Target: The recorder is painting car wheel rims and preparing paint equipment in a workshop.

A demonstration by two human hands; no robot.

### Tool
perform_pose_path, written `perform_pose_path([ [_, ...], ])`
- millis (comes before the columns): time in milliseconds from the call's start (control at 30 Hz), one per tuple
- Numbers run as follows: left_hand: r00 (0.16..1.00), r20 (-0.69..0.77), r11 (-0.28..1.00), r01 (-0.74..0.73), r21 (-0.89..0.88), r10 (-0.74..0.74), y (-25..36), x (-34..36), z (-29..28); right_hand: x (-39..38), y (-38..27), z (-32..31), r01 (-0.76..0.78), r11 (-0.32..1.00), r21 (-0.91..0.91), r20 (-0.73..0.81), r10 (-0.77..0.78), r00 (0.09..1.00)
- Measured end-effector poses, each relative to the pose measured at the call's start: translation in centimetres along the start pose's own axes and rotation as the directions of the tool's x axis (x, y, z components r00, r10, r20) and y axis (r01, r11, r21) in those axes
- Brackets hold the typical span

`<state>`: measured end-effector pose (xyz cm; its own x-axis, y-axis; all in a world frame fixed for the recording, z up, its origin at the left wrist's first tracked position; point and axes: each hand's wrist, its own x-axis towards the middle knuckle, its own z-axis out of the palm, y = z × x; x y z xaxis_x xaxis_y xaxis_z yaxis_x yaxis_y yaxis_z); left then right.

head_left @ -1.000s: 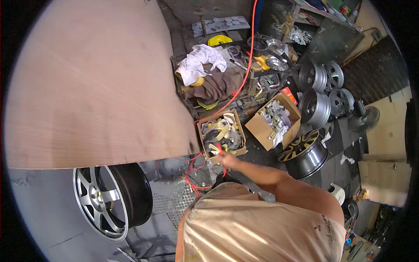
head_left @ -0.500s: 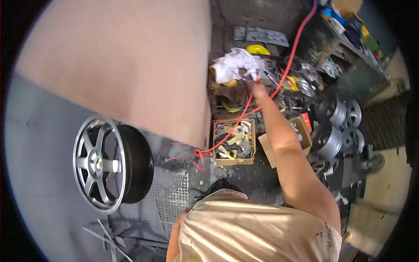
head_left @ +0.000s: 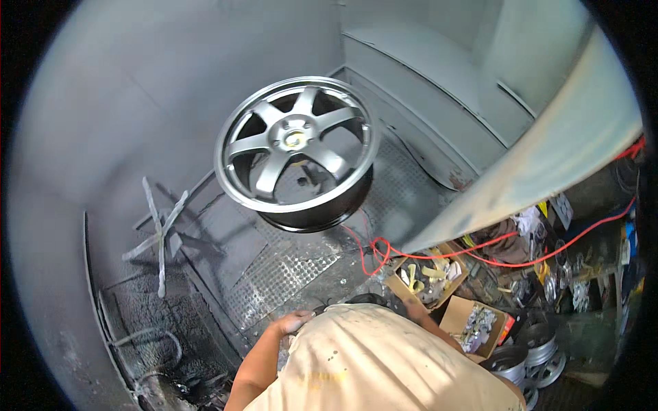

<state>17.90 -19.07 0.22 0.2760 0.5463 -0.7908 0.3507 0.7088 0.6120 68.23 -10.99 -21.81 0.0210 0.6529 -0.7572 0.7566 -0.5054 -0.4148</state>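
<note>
A silver six-spoke wheel rim (head_left: 275,171) with a dark barrel stands raised in front of me, face tilted up. My left hand (head_left: 295,321) is close to my waist, at the left edge of my beige shirt. Its fingers are partly hidden, and whether they hold anything does not show. On the other side, my right hand (head_left: 413,309) is low beside my body, near an open cardboard box (head_left: 396,283) of masking scraps. Blur and shadow hide its fingers. A red hose (head_left: 384,255) lies in loops between the rim and that box.
A cross-shaped metal stand (head_left: 162,233) is at the left by the grey booth wall. A pale panel (head_left: 541,179) slants in from the right. Another cardboard box (head_left: 452,317) holds small metal parts; several rims (head_left: 541,342) lie beyond it. Metal tread plate (head_left: 284,288) covers part of the floor.
The view has swung left, bringing the rim to the middle. My right arm, stretched toward the cluttered bench before, is now drawn back beside my body. My left hand has come into sight.
</note>
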Motion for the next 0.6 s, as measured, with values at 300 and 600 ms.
perform_pose_path([
  [300,0.970,-0.242,0.940,0.073,0.334,0.011,-20.5,-2.3,-4.5,-9.9,-16.1,-1.2,-0.041,0.998,0.056,0.535,0.005,0.845],
  [600,0.716,-0.658,0.915,-0.067,-0.397,-0.233,-28.5,-7.9,-4.7,-25.6,-51.9,-5.1,0.895,0.439,0.083,-0.156,-0.881,0.446],
])
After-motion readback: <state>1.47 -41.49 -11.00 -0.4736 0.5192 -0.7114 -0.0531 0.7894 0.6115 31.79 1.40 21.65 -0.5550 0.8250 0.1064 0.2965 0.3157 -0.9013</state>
